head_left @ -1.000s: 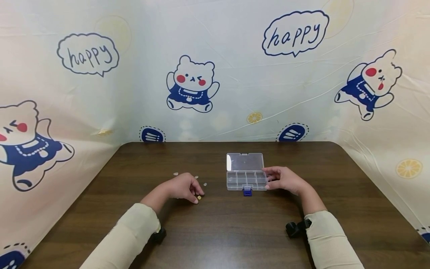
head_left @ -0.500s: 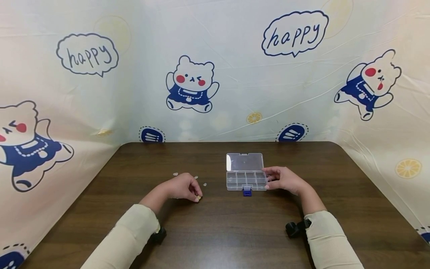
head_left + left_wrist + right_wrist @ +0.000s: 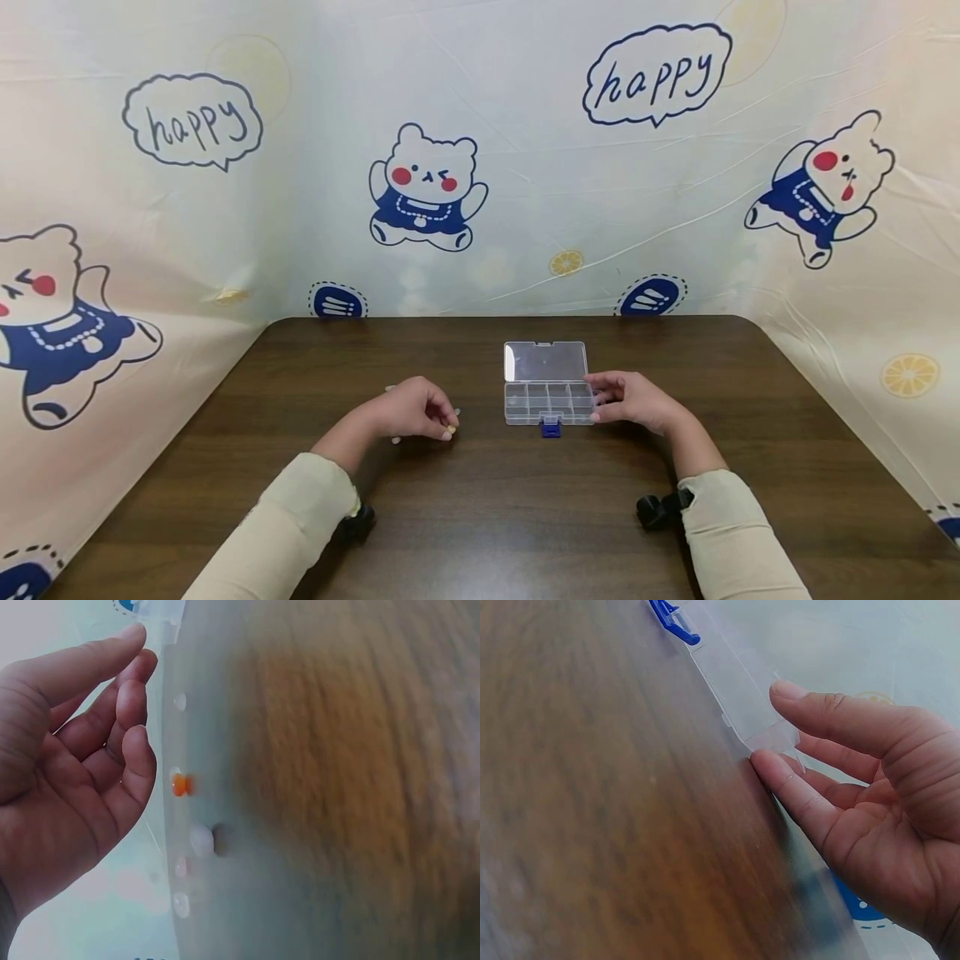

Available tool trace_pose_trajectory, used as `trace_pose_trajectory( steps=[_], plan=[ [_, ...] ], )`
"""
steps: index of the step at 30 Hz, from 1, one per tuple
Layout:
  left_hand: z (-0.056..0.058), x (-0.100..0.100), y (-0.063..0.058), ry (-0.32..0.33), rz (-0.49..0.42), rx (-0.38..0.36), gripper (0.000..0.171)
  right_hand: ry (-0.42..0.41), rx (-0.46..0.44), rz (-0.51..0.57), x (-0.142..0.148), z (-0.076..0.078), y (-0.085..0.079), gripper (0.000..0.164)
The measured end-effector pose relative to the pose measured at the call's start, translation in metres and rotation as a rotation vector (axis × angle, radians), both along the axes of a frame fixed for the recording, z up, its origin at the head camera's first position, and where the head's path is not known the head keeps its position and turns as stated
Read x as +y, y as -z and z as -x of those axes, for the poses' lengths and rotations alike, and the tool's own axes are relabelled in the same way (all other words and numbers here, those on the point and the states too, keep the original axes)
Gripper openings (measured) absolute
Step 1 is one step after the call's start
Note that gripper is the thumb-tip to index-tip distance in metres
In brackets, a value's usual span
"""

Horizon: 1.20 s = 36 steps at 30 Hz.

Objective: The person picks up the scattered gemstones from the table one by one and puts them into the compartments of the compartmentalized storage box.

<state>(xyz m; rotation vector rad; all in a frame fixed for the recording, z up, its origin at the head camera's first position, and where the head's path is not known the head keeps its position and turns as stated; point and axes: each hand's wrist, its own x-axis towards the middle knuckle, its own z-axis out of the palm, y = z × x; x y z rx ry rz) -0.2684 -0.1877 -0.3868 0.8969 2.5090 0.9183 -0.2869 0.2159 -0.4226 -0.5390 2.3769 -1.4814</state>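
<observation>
My left hand (image 3: pixel 414 410) pinches a small yellow stone (image 3: pixel 452 429) between thumb and fingers, a little above the table; in the left wrist view the fingers hide the stone. On the right, my right hand (image 3: pixel 632 398) holds the right end of a clear plastic compartment box (image 3: pixel 550 417), thumb at the front corner and fingers behind. The box's lid (image 3: pixel 546 362) is raised and tilted back, and its blue latch (image 3: pixel 551 430) hangs at the front. The right wrist view shows the fingertips (image 3: pixel 769 761) right at the box's end wall.
Small stones lie around the left hand: a whitish one (image 3: pixel 395 440), a pale one (image 3: pixel 457 412), an orange one (image 3: pixel 178 784) and several other light ones. The brown wooden table (image 3: pixel 480 517) meets a printed cloth (image 3: pixel 525 167) at the back.
My left hand has closed its fingers on the yellow stone and moved up slightly from the table with it. The right hand has stayed at the box.
</observation>
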Motion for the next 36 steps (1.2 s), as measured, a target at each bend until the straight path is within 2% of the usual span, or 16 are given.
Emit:
trace_pose_trajectory(
  steps=[8, 27, 36],
  plan=[
    [-0.001, 0.008, -0.008, -0.002, -0.021, 0.014, 0.01, -0.001, 0.003, -0.002, 0.0, 0.0, 0.0, 0.067],
    [0.0, 0.032, -0.018, -0.094, -0.104, 0.055, 0.008, 0.007, 0.0, -0.014, -0.001, 0.0, -0.001, 0.068],
    [0.004, 0.043, -0.021, -0.083, -0.12, 0.068, 0.011, 0.008, 0.011, -0.026, 0.0, 0.0, 0.0, 0.067]
  ],
)
